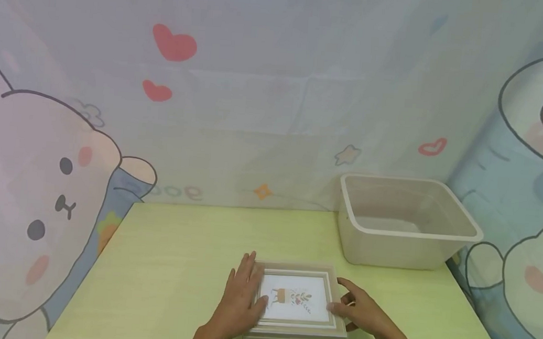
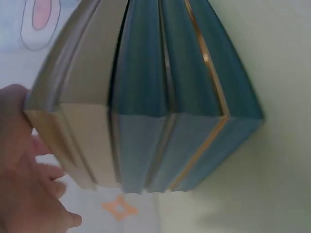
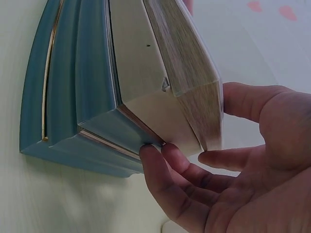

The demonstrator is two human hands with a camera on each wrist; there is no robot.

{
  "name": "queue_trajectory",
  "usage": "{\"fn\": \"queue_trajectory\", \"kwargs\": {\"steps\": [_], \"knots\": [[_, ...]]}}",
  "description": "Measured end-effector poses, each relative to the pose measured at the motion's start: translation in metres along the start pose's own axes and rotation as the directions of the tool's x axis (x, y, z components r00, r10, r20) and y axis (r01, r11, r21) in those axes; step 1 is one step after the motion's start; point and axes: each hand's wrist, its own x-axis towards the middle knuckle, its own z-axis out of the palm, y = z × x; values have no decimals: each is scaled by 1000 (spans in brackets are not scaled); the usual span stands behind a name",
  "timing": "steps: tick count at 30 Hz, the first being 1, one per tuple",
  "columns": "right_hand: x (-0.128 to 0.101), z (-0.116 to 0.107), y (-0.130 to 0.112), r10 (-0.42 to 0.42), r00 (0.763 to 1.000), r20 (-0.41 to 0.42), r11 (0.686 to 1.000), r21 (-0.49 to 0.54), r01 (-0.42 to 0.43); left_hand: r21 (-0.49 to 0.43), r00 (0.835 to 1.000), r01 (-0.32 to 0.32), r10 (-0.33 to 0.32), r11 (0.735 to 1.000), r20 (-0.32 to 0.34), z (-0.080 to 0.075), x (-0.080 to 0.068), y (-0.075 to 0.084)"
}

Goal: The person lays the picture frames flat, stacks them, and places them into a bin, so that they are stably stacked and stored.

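Note:
A stack of picture frames stands at the table's near side, with a cream picture frame [image 1: 306,311] on top, its print showing an animal and leaves. Below it in the left wrist view come another cream frame [image 2: 95,68] and several blue-green frames [image 2: 141,73]. My left hand [image 1: 241,298] rests along the left edge of the top frame, fingers extended and thumb over the face. At the right edge my right hand [image 1: 361,309] grips the upper frames, thumb on top and fingers bent against the side, fingertips near the seam between cream and blue-green.
A beige plastic bin [image 1: 407,251] stands at the back right of the yellow-green table [image 1: 175,257]. Behind and at both sides hangs a printed cloth [image 1: 267,101] with hearts and cartoon animals.

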Motion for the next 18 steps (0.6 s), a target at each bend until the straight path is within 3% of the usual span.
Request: {"fn": "queue_trajectory", "kwargs": {"steps": [1,3,5,8,13,16,18], "knots": [[0,0,0,4,1000,-3,1000,1,-4,104,999,-36,35,994,12,-1,0,3],[0,1,1,8,1000,-12,1000,-3,-8,275,994,-98,83,956,65,-2,-1,8],[0,2,1,13,1000,-18,1000,-3,-13,368,988,-137,98,920,122,-3,-3,12],[1,2,2,13,1000,-17,1000,-9,-13,414,982,-161,103,896,159,-2,-5,15],[1,0,2,-11,1000,-1,1000,-15,11,427,982,-179,135,886,132,0,-8,15],[-1,-13,-3,-59,998,-6,998,-22,59,423,981,-186,146,887,124,3,-9,14],[-1,-27,-8,-102,993,-57,994,-54,99,427,981,-191,159,884,111,4,-9,14]]}}
